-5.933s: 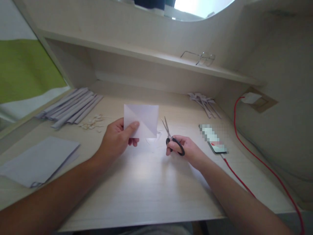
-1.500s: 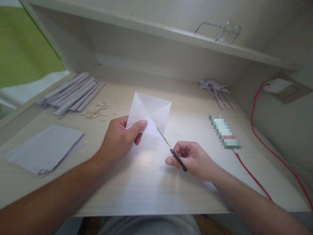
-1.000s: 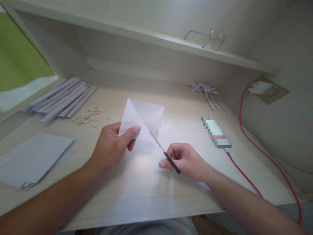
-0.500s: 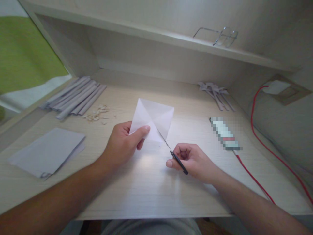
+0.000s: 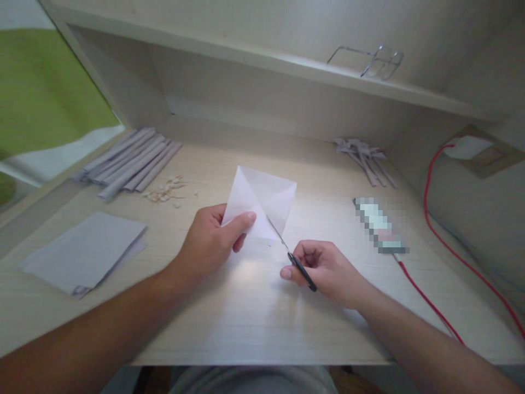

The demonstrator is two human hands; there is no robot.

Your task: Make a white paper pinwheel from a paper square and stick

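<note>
A square of white paper (image 5: 266, 191) with diagonal creases is held above the desk, its lower left edge pinched between the thumb and fingers of my left hand (image 5: 217, 232). My right hand (image 5: 324, 268) grips a pair of scissors with black handles (image 5: 303, 272). Their thin metal blades reach up and left to the paper's lower right part, along a diagonal crease and close to my left thumb. How deep the cut runs I cannot tell.
Rolled paper sticks (image 5: 131, 161) lie at the far left, with small pale scraps (image 5: 166, 190) beside them. Paper sheets (image 5: 88, 251) are stacked at the left. Folded paper pieces (image 5: 363, 156) sit at the back right. A phone (image 5: 379, 225) has a red cable (image 5: 429, 306). Glasses (image 5: 381, 63) rest on the shelf.
The whole view has shifted slightly, so everything appears a little further right. Both hands keep their holds, and the scissors stay at nearly the same place on the paper.
</note>
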